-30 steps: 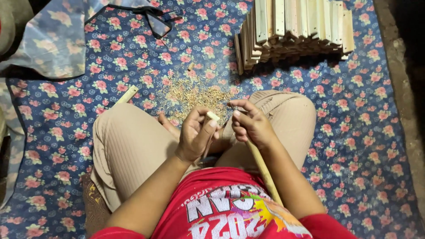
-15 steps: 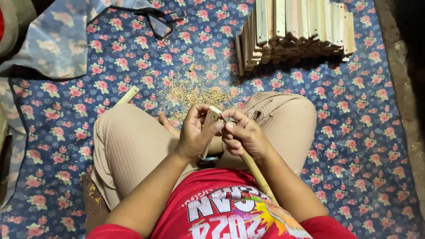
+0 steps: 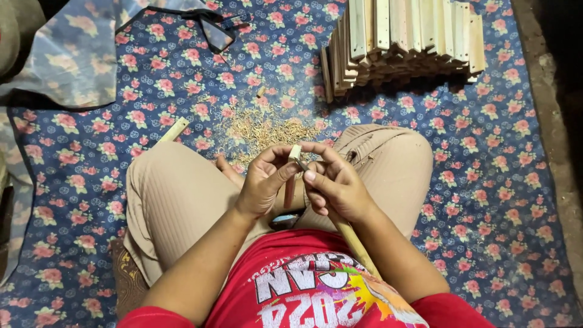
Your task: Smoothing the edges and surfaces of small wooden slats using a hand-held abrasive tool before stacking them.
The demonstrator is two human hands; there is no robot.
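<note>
Hands (image 3: 300, 182) around small wooden piece (image 3: 294, 152)

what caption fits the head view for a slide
Seated on a floral mat, left hand holds a short wooden piece as right hand whittles it above shavings, beside stacked slats.

Floor covering: a dark blue cloth with pink flowers (image 3: 486, 182), spread flat. On it, at 1 o'clock, a stack of pale wooden slats (image 3: 404, 39); near centre, a heap of pale wood shavings (image 3: 261, 127); at 10 o'clock, a short wooden stick (image 3: 173, 130); at 11 o'clock, a paler folded-over cloth edge (image 3: 79, 61).
</note>
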